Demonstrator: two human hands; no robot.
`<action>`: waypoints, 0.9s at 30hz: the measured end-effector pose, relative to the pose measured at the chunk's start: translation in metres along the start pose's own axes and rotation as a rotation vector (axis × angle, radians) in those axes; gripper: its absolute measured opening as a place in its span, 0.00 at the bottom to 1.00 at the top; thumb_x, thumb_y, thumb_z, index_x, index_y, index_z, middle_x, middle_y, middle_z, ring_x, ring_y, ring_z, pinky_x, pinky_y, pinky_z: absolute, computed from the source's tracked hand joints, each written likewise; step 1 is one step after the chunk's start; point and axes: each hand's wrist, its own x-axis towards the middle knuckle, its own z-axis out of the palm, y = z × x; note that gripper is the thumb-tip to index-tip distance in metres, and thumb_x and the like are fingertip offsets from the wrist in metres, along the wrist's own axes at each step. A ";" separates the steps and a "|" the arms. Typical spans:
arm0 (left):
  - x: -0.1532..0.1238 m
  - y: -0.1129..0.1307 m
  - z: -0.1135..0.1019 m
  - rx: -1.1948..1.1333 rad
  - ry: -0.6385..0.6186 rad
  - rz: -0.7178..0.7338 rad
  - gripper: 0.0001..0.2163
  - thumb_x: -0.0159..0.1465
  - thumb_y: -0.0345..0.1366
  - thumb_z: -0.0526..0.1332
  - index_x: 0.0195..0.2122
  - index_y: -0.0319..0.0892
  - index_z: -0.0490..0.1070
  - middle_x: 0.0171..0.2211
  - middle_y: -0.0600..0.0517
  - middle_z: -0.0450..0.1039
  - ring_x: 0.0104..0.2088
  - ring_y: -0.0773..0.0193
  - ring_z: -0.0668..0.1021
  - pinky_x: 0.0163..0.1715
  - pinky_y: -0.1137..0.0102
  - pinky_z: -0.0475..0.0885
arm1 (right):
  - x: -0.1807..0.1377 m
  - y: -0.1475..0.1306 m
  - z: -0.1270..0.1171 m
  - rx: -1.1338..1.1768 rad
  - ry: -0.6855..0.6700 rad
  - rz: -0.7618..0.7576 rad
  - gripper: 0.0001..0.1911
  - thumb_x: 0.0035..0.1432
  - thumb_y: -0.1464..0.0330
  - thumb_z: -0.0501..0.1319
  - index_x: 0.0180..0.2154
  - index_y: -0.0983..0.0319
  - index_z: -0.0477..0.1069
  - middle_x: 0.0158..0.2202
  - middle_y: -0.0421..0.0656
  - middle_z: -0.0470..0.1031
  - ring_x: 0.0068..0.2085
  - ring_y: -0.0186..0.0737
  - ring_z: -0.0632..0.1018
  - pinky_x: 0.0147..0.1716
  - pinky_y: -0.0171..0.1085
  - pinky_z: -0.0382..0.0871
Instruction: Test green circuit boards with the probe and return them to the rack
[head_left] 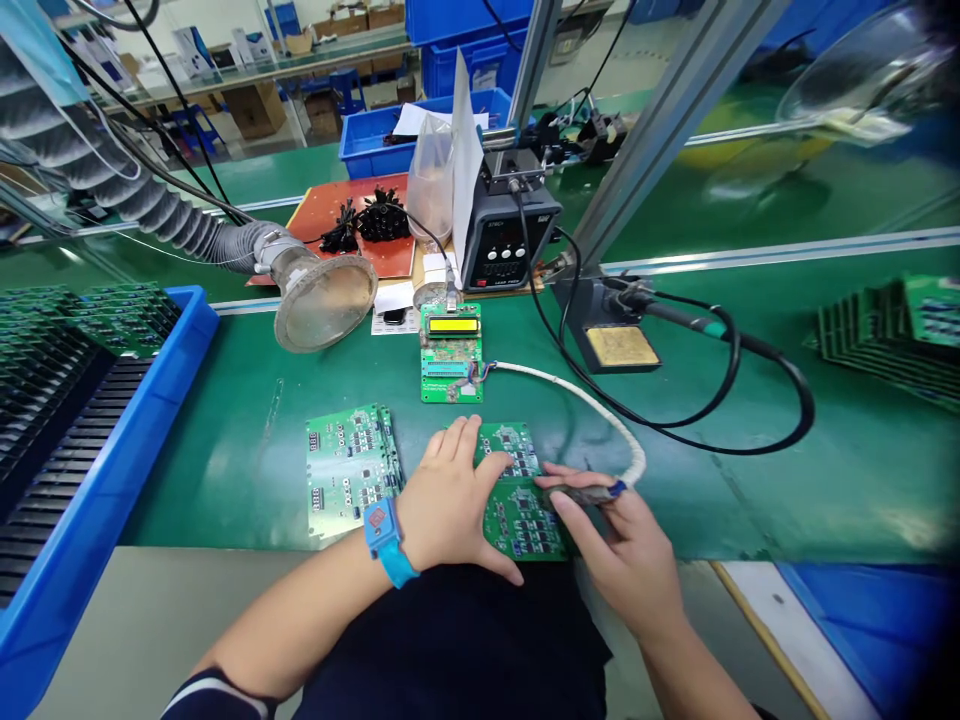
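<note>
In the head view my left hand (448,492) lies with its fingers spread over a green circuit board (529,515), covering its left part. A blue wrist strap (383,535) is on that wrist. My right hand (626,540) grips a dark, pen-like probe (585,494), its end at the board's right edge; whether the tip touches is hard to see. From the probe a white sleeved cable (581,392) curves to a small green tester board (451,385) with a lit yellow display. Left of my left hand lies a stack of similar circuit boards (341,475).
A blue bin (196,312) of upright boards stands at left. The fume extraction nozzle (326,300) hangs over the bench. Behind are a soldering station (510,235) and an iron stand with sponge (619,348); black cables loop at right. More boards (892,330) stand far right.
</note>
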 end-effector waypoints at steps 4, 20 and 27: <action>-0.023 -0.015 -0.027 -0.012 0.006 -0.012 0.49 0.36 0.62 0.72 0.57 0.41 0.62 0.64 0.32 0.50 0.64 0.34 0.55 0.59 0.42 0.54 | 0.015 -0.007 0.004 0.207 0.102 0.032 0.06 0.61 0.65 0.60 0.40 0.57 0.66 0.38 0.45 0.80 0.44 0.45 0.81 0.46 0.44 0.75; -0.067 -0.031 -0.032 0.124 0.224 -0.152 0.31 0.60 0.52 0.65 0.60 0.45 0.59 0.68 0.39 0.43 0.67 0.39 0.44 0.61 0.39 0.46 | 0.057 0.014 0.023 0.058 0.019 0.095 0.14 0.61 0.60 0.59 0.45 0.59 0.65 0.40 0.47 0.79 0.43 0.44 0.79 0.44 0.44 0.73; -0.020 0.015 0.028 -0.006 0.113 -0.008 0.41 0.57 0.57 0.65 0.62 0.32 0.56 0.66 0.31 0.48 0.67 0.39 0.48 0.61 0.43 0.56 | 0.061 0.003 0.021 -0.089 -0.042 0.036 0.10 0.61 0.62 0.58 0.43 0.59 0.66 0.39 0.46 0.79 0.41 0.44 0.80 0.43 0.45 0.73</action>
